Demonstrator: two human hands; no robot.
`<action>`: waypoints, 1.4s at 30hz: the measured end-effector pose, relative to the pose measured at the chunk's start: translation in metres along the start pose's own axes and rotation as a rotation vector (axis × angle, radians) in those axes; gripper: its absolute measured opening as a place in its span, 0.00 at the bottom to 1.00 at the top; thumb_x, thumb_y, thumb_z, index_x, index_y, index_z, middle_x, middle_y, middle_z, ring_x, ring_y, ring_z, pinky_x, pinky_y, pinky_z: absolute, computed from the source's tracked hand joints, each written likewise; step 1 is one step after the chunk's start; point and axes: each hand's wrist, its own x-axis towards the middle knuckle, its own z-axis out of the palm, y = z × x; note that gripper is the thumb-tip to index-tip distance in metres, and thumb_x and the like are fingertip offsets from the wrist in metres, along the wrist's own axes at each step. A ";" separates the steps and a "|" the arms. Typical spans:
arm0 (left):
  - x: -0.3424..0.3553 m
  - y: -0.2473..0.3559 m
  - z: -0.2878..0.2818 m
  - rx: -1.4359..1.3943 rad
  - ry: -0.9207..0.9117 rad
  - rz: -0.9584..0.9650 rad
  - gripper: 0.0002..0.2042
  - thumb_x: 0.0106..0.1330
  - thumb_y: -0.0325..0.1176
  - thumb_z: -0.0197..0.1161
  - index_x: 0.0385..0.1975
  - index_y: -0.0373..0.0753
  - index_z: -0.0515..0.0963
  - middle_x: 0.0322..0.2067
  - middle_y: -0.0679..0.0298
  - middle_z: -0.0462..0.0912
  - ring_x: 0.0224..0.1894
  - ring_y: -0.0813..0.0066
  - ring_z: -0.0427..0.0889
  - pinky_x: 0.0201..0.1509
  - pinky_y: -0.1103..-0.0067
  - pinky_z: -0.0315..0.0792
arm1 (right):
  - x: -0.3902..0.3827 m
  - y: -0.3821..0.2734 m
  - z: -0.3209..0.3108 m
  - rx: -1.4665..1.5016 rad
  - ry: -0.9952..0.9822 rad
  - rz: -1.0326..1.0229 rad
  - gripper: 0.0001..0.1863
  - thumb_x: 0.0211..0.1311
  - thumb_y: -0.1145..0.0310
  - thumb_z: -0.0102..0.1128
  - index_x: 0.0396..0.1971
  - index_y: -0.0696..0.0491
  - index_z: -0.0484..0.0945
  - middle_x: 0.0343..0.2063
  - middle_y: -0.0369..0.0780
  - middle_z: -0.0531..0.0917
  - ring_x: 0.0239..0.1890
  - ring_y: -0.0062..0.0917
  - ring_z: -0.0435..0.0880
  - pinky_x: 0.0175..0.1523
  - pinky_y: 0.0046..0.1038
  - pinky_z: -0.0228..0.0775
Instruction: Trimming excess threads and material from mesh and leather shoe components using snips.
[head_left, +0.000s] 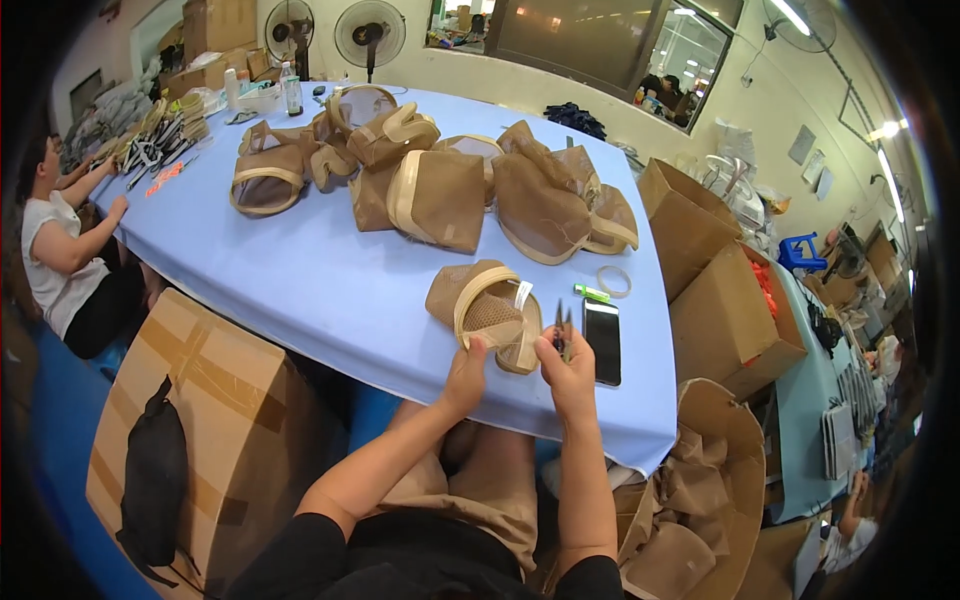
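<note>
My left hand point(466, 378) is closed on the near edge of a brown mesh pouch point(445, 293) with beige binding and a small white label. The pouch rests partly on the blue-covered table point(320, 300) near its front edge. In my right hand point(568, 370) are small thread snips point(563, 325), their points upward, just right of the pouch. Right of that hand lies a black-screened phone point(601, 345). Above the phone are a green lighter-like item point(591, 293) and a pale ring point(614, 281). Farther back sits a heap of similar brown mesh pouches point(450, 195).
An open carton with brown pieces point(690, 500) stands at my right, below two more cartons point(735, 310). On my left is a taped carton point(215, 400) with a black bag point(155, 480). A person point(70, 240) sits at the table's far left; fans point(370, 38) stand behind.
</note>
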 end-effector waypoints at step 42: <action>0.106 -0.021 -0.033 -0.753 -0.080 -0.296 0.33 0.63 0.60 0.24 0.58 0.39 0.54 0.56 0.61 0.62 0.58 0.67 0.61 0.61 0.68 0.56 | 0.104 0.068 -0.012 -0.644 0.194 -0.547 0.14 0.39 0.76 0.66 0.29 0.57 0.74 0.23 0.42 0.74 0.25 0.33 0.74 0.29 0.27 0.66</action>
